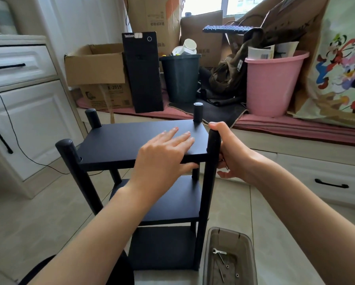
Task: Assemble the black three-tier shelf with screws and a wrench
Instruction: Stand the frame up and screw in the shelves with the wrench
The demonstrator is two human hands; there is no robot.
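Nearest, on the tiled floor (38, 212) at the shelf's right foot, a translucent plastic tray (230, 239) holds a small flat wrench (219, 251), a thin hex key (221, 273) and 2 loose nuts or washers (227, 266); whether they are spares or still needed I cannot tell.

The black three-tier shelf (172, 200) stands upright on the floor just in front of the person, with all 3 flat matte boards seated between 4 round posts. Judging by this, assembly looks nearly finished, with perhaps a final tightening or a firmness check left.

The left hand (164, 159) lies on the top board near its front right corner, fingers (182, 136) straight and flat on the surface, thumb tucked under the front edge. The right hand (232, 155) is clenched around the front right post (210, 182) just below its rounded cap; something thin and metallic shows by the palm, too small to identify.

Beyond, a low ledge with a pink mat (295, 126) carries cardboard boxes (94, 64), a black computer tower (142, 73), a dark bin (180, 79) and a glossy pink bucket (273, 83).
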